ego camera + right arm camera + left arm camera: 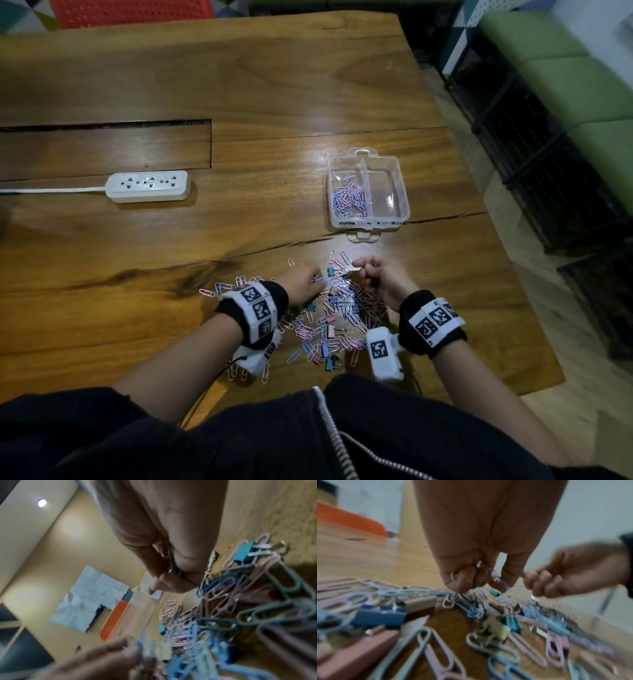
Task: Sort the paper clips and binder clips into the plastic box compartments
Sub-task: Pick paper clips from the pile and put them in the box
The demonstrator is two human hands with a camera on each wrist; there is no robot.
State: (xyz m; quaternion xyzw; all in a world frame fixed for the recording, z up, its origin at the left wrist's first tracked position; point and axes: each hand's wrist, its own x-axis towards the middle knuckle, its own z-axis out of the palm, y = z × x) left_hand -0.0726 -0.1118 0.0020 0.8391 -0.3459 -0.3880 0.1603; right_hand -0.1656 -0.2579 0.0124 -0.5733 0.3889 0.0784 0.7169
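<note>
Both hands pinch paper clips [342, 310] low in frame: left hand [301, 279], right hand [380, 279]. Tangled binder clips [330, 272] could ride along into the wrong side of the plastic box [404, 192].

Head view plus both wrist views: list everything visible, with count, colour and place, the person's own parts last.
wooden table: one, brown, fills the scene.
plastic box: one, clear, two compartments, beyond the hands, to the right.
paper clips in box: many, pink and blue, left compartment; right compartment looks bare.
loose paper clips: many, pink and blue, piled under the hands.
binder clips: several, blue, teal, pink, mixed into the pile.
power strip: one, white, far left.
chair: one, red, behind the table.
bench: one, green, right.
left hand: pinches paper clips.
right hand: grips paper clips.
wrist bands: two, black with white markers.
</note>
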